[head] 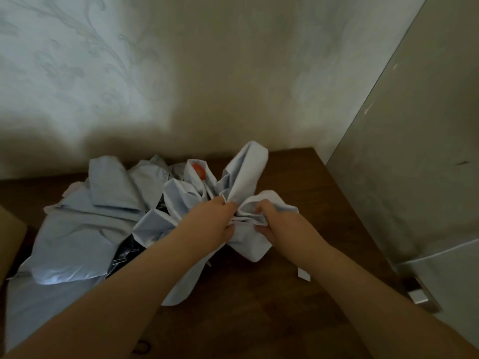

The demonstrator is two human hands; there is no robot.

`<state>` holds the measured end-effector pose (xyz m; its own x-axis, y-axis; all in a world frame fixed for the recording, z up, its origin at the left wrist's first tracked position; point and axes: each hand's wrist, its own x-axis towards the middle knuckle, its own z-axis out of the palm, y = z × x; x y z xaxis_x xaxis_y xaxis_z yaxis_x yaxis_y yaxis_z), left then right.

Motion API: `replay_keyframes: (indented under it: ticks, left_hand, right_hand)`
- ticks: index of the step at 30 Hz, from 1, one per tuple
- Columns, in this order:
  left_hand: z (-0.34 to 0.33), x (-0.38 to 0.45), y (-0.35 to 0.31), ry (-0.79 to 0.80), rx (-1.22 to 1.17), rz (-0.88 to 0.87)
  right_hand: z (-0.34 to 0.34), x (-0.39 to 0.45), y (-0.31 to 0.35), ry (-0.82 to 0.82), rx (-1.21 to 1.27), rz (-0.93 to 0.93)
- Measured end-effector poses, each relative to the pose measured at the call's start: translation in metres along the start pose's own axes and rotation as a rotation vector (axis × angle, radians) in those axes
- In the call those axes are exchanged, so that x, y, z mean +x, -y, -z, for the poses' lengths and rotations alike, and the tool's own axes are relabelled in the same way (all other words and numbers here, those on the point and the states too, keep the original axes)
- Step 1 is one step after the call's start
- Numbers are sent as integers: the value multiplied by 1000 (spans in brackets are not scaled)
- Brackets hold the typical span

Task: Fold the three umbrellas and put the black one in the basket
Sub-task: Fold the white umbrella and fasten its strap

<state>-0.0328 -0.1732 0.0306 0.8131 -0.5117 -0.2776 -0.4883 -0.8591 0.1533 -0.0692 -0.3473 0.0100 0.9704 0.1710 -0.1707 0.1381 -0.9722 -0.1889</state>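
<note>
A pale blue-white umbrella (246, 172) lies collapsed on the brown wooden table (298, 177), its canopy bunched in loose flaps with an orange mark on one panel. My left hand (217, 218) grips the gathered fabric at its middle. My right hand (272, 218) pinches a fold of the same canopy just to the right. A second light blue umbrella (85, 229) sprawls to the left, with dark silvery lining and ribs showing beneath it. No black umbrella and no basket are in view.
A patterned wall (129, 73) backs the table. A grey cabinet side (414, 151) with a metal handle (420, 296) stands at the right. A cardboard-coloured edge (10, 237) shows at the far left. A white strap end (303, 274) lies on the table.
</note>
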Motion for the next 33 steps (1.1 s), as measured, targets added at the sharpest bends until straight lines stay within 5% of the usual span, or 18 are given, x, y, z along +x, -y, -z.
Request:
replay_keyframes:
  ticks: [6, 10, 17, 23, 27, 33]
  left_hand:
    - [-12, -8, 1, -106, -23, -83]
    - [-10, -5, -1, -34, 67, -114]
    - [-13, 3, 4, -46, 40, -105]
    - [-15, 5, -3, -39, -20, -141]
    - [-22, 7, -10, -39, -68, -162]
    - [-23, 10, -7, -42, -136, -121]
  right_hand:
    - [-9, -10, -12, 241, 55, 52]
    - [-1, -11, -26, 319, -303, 24]
    - [31, -41, -44, 90, -501, 168]
    - [36, -58, -55, 48, -384, 17]
    - [25, -52, -32, 0, -226, 145]
    - [-4, -39, -20, 270, 178, -50]
